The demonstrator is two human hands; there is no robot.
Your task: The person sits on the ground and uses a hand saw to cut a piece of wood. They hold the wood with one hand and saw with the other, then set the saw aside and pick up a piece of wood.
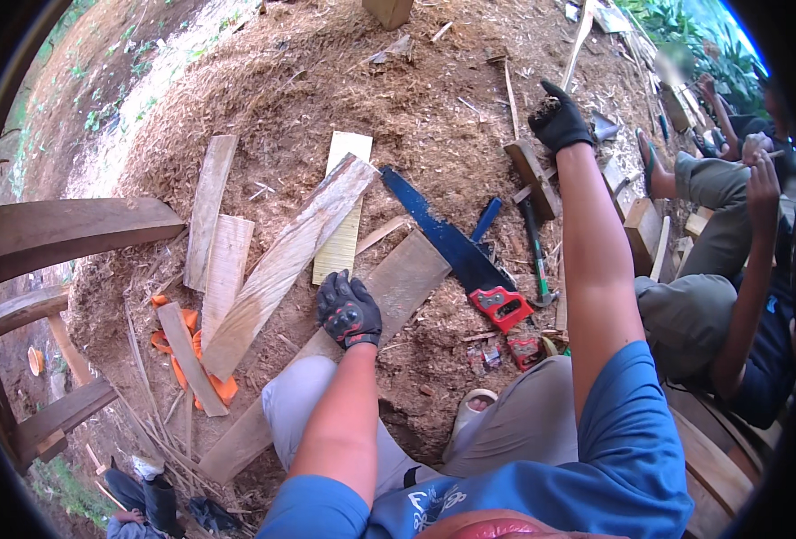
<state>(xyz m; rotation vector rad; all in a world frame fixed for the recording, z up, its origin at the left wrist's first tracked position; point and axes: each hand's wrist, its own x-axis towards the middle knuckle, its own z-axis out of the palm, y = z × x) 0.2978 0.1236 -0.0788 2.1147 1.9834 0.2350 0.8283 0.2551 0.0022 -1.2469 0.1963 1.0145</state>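
My left hand (349, 309), in a black glove with red knuckle pads, rests flat on a long wooden plank (389, 292) lying on the sawdust-covered ground. My right hand (558, 118), also gloved in black, is stretched far forward and closed in a fist near a wooden block (533, 177); whether it holds anything cannot be made out. A hand saw with a blue blade (447, 238) and a red handle (500, 306) lies between my arms. A hammer (535, 256) lies right of the saw.
Several loose boards (223, 260) lie at the left, one over an orange strap (182, 346). A seated person (730, 269) is at the right. Another person (142, 494) is below at the lower left. Curved timber beams (57, 234) stand at the left.
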